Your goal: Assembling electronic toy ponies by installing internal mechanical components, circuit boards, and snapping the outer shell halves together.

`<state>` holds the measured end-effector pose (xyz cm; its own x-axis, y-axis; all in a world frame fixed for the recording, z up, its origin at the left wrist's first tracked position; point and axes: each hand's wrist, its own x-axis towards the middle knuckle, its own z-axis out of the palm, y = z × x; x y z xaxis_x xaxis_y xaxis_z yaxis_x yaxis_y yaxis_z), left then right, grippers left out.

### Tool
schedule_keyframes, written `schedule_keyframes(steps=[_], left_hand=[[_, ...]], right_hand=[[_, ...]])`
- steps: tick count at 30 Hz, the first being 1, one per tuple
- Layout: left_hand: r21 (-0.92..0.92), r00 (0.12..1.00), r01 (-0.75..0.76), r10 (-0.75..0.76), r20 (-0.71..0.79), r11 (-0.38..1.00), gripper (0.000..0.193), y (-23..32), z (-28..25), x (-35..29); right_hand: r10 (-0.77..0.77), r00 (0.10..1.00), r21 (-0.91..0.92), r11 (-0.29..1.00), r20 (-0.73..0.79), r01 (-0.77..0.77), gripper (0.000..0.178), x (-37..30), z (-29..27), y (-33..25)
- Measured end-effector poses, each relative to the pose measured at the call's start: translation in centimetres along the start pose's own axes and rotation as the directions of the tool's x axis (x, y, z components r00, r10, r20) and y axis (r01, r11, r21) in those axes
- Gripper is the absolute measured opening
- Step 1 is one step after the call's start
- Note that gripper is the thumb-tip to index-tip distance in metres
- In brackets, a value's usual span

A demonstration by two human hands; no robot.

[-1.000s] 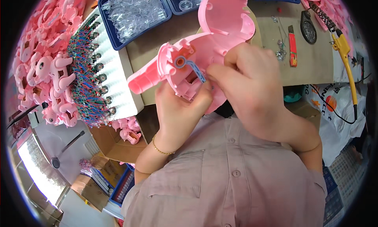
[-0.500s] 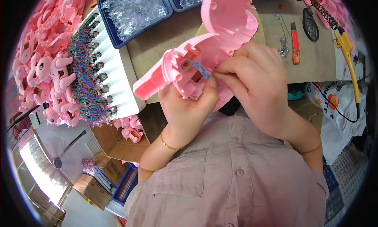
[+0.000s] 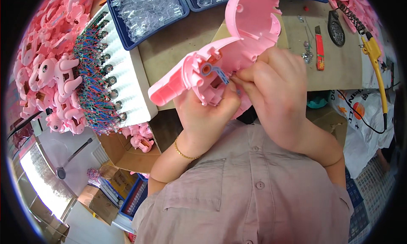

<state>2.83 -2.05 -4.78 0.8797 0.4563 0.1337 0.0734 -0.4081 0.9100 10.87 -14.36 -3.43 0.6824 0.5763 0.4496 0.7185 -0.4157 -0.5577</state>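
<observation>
My left hand (image 3: 207,112) is closed round a pink plastic toy shell half (image 3: 250,40), its thumb pressed on the inner side near the lower edge. Inside the shell sits a blue-grey plastic lever (image 3: 220,74) with a ring at one end, beside an orange-red part. My right hand (image 3: 275,91) pinches thumb and forefinger together at the shell's inner edge, close to the lever's free end. Whatever lies between those fingertips is too small and covered to name.
Blue trays of clear plastic parts (image 3: 146,15) stand at the back. To the left are a white foam tray (image 3: 135,83), wired round components (image 3: 95,74) and heaped pink toys (image 3: 55,74). Right of me lie a red cutter knife (image 3: 319,51), a black oval object (image 3: 336,30) and a yellow-handled soldering iron (image 3: 373,53).
Both hands and the pink shell have shifted slightly to the right. My right hand's pinch stays at the same spot by the lever.
</observation>
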Motion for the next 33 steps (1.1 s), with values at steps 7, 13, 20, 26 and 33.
schedule_keyframes(steps=[7, 13, 20, 26, 33], left_hand=[[-0.096, 0.891, 0.327, -0.273, 0.363, 0.94, 0.036, 1.1, -3.9, 2.9], [0.499, 0.78, -0.625, 0.464, 0.419, 0.6, 0.032, 5.3, -4.1, 6.0], [0.61, 0.575, -0.675, 0.814, 0.083, 0.415, 0.033, 0.8, -3.3, 2.9], [0.347, 0.773, -0.631, 0.6, 0.206, 0.694, 0.034, -3.3, -0.4, 1.0], [0.417, 0.737, -0.673, 0.602, 0.309, 0.611, 0.037, -3.3, -0.5, 0.3]], right_hand=[[0.168, 0.981, 0.311, 0.931, 0.098, -0.191, 0.012, 1.6, -4.8, 1.3], [0.058, 0.772, 0.36, 0.861, 0.633, -0.359, 0.027, 9.4, -8.5, 1.8], [0.116, 0.43, 0.092, 0.897, 0.895, -0.432, 0.046, 8.6, -5.8, 1.5], [0.143, 0.292, 0.032, 0.853, 0.946, -0.521, 0.046, 9.7, -5.8, 2.8], [0.111, 0.264, 0.017, 0.898, 0.958, -0.439, 0.048, 9.9, -5.3, 3.8]])
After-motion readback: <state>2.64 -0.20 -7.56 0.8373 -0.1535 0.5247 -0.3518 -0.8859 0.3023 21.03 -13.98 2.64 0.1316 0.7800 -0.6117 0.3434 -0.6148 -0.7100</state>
